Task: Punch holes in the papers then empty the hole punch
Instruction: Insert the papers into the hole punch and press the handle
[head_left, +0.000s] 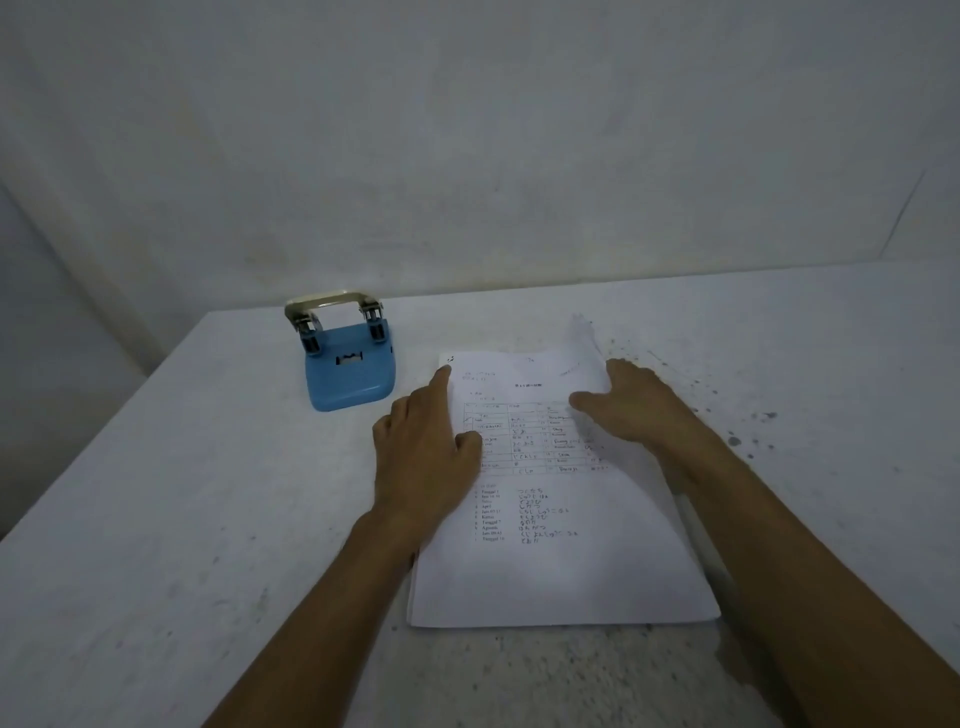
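Note:
A stack of white printed papers (561, 566) lies flat on the white table (171, 509). My left hand (426, 447) rests on the stack's left edge, its index finger stretched to the top left corner. On the upper right part of the stack lies my right hand (631, 402), fingers spread, holding nothing; the sheet's far right corner is curled up beside it. The blue hole punch (348, 366) with its cream metal lever raised stands to the left of the papers, apart from both hands.
A bare wall rises right behind the table. The table's left edge runs diagonally from behind the punch toward the lower left. Dark specks and stains (737, 431) mark the surface to the right of the papers.

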